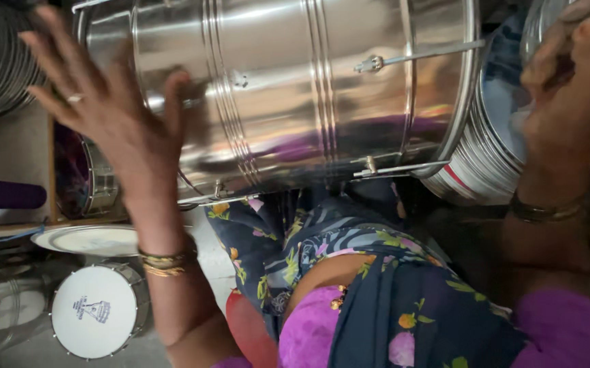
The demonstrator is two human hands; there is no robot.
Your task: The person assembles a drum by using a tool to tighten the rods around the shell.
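Dim indoor view, glare on metal

The shiny steel drum shell [295,88] carries bright streaked reflections; left of it the left hand [111,116] blurs, and below it shadows deepen.

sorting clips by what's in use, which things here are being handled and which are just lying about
In hand:
- shiny steel drum, left hand flat against it
- right hand at its far rim

Lying about:
- small white-headed drum
- loose white drumhead
- stacked metal hoops
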